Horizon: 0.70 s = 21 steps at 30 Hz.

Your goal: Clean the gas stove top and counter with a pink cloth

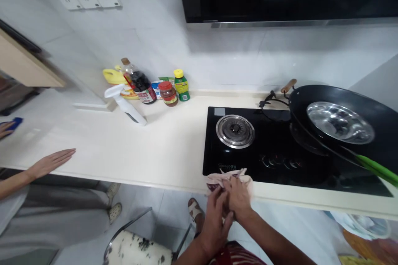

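Observation:
A crumpled pale pink cloth [248,179] with dark purple patches lies over the counter's front edge, at the near left corner of the black gas hob [267,132]. My right hand [239,196] presses down on it with bent fingers. Close beside, my left hand [214,215] has its fingers curled at the cloth's lower part, the thumb apart; the fabric between them is partly hidden. The hob's left burner [235,131] is bare metal. On its right side sits a large black wok [298,103] with a shiny metal bowl [340,122] inside.
A white spray bottle [127,105], a dark sauce bottle [143,85], a red-lidded jar [168,94] and a green bottle [182,86] stand along the wall. At left, another person's hand [51,162] rests on the counter; their other holds a blue cloth [16,123]. A chair [139,248] stands below.

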Motion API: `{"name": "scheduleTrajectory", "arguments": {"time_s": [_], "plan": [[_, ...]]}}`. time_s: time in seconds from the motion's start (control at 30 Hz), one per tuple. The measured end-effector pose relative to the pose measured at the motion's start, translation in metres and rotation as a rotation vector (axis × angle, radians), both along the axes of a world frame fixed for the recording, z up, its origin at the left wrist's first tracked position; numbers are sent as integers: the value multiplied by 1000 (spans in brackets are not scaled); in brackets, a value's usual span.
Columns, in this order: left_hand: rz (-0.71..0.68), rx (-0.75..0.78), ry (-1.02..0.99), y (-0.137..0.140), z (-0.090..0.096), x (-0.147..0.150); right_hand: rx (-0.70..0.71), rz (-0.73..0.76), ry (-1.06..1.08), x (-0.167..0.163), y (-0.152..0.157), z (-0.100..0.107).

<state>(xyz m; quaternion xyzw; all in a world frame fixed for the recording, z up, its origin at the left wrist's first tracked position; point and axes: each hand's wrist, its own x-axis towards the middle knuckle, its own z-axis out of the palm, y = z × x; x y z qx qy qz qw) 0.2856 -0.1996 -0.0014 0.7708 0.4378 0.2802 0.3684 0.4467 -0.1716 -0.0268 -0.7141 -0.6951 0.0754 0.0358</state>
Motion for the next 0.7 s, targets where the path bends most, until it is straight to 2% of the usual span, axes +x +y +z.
{"name": "scheduleTrajectory", "arguments": {"time_s": [0.13,0.23,0.33,0.4,0.47,0.53,0.6,0.67,0.7], "plan": [[358,42,50,-6,-11,-56,20,204,105,-85,39,6],[607,72,87,-6,-26,-86,36,303,217,-138,68,12],[814,84,99,5,-40,-99,16,325,416,-173,104,21],[862,84,103,18,-45,-101,-1,329,562,-178,129,28],[873,98,109,33,-46,-98,-5,327,638,-165,146,35],[876,120,113,45,-43,-92,34,284,636,-130,149,38],[846,121,139,52,-39,-86,115,191,605,-79,136,33],[801,123,174,55,-36,-81,321,78,488,-20,112,21],[774,128,188,57,-35,-78,362,73,414,7,98,13]]}}
